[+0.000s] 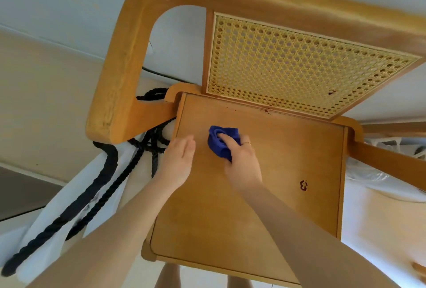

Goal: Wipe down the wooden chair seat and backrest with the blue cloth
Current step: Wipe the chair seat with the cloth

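The wooden chair seat [265, 207] fills the middle of the view, with the cane-panel backrest [299, 66] rising behind it. My right hand [242, 161] presses the bunched blue cloth [219, 142] onto the seat's rear left part. Close to the seat's left edge, my left hand [179, 161] lies flat on the wood with fingers together, just left of the cloth and holding nothing. A dark red stain [303, 185] marks the seat to the right of my right forearm. Small reddish spots [332, 91] show on the cane and along the seat's back edge.
The chair's curved left armrest [119, 80] loops over on the left; the right arm rail [391, 163] runs off to the right. A thick dark rope [96, 191] lies tangled over white sheeting [46, 253] left of the chair. Crumpled clear plastic [368, 172] lies at the right.
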